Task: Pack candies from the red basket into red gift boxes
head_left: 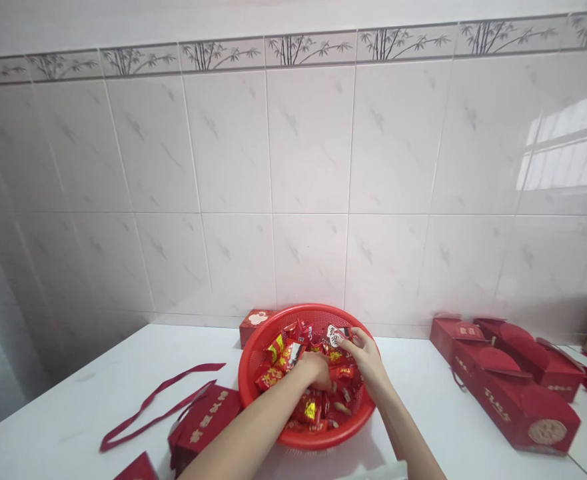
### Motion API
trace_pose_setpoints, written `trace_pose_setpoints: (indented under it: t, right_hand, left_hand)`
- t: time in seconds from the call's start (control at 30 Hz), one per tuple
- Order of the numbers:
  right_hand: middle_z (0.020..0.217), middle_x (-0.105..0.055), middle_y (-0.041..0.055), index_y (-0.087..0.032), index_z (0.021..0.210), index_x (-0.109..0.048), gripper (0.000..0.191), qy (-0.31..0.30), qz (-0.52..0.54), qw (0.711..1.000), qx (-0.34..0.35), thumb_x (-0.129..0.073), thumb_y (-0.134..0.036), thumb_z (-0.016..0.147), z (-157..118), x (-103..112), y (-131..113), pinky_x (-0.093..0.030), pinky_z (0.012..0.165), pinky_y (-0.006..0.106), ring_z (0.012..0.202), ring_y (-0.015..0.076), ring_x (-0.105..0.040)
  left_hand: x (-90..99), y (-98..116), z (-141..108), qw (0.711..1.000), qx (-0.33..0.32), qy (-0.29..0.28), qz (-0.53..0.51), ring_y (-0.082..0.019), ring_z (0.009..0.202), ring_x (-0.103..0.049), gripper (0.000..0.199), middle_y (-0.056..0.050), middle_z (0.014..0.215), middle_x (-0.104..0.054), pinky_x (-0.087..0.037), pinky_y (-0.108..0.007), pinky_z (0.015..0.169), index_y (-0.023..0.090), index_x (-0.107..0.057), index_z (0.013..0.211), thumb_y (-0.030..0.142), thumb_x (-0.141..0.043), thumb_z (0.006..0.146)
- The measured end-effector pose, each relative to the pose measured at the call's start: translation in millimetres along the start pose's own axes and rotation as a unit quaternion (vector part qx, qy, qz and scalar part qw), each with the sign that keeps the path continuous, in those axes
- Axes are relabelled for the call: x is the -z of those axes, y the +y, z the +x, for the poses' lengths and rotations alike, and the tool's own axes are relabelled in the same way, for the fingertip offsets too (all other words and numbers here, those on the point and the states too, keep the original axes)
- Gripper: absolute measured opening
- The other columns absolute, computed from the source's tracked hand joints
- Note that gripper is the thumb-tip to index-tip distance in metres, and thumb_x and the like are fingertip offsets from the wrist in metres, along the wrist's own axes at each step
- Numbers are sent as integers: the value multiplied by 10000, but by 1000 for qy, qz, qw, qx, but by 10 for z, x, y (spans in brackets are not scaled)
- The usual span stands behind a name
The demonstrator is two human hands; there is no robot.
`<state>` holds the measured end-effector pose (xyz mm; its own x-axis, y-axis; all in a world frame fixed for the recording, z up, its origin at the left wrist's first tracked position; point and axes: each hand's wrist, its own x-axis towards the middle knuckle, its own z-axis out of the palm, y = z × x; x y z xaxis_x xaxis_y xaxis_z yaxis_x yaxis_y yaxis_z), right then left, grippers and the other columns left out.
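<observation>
A red plastic basket [253, 407] holds many small wrapped snack packets [272, 378], mostly red with gold and white print. My left hand [317, 371] reaches down among them near the middle, its fingers curled; whatever lies under them is hidden. At the basket's right side, my right hand [366, 353] pinches a small packet with a white label [334, 335] between thumb and fingers, just above the others. A few peanuts in shells [342, 407] lie in the basket below my hands.
Red gift boxes [508, 387] stand to the right on the white table [123, 353]. Left of the basket lie another red box [210, 417] and a dark red ribbon [138, 417]. A small red box [256, 323] sits behind the basket, near the tiled wall [308, 260].
</observation>
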<state>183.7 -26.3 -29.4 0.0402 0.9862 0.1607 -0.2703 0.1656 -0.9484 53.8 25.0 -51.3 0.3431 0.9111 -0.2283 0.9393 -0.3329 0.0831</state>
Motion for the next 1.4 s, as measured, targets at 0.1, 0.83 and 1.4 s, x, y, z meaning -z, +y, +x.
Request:
trace_pose_setpoints:
  t: [0.1,0.83,1.4]
  right_hand:
    - [890,-760,71,-212,834,-669,370,-6,0,1000,5,-841,-452,611,1,6,6,-511,787,367,873,281,-686]
    - [886,-773,58,-187,871,-723,378,12,114,993,-42,-863,-399,590,-25,35,-135,-550,831,388,887,280,-714]
    - [846,-755,26,-201,814,-705,331,32,86,995,-31,-857,-385,585,-63,1,-172,-542,777,337,851,243,-693]
  left_hand:
    - [98,62,-89,999,39,-29,8,-386,1009,-713,563,-171,1122,-754,-572,-436,867,217,-777,1085,424,-804,561]
    - [499,-227,-86,849,-59,281,-444,-112,550,-311,600,63,544,-299,-272,-254,554,224,-325,560,760,-538,724]
    - [537,-119,-178,763,-118,259,-581,-98,546,-290,680,62,572,-295,-280,-243,525,217,-347,589,842,-608,647]
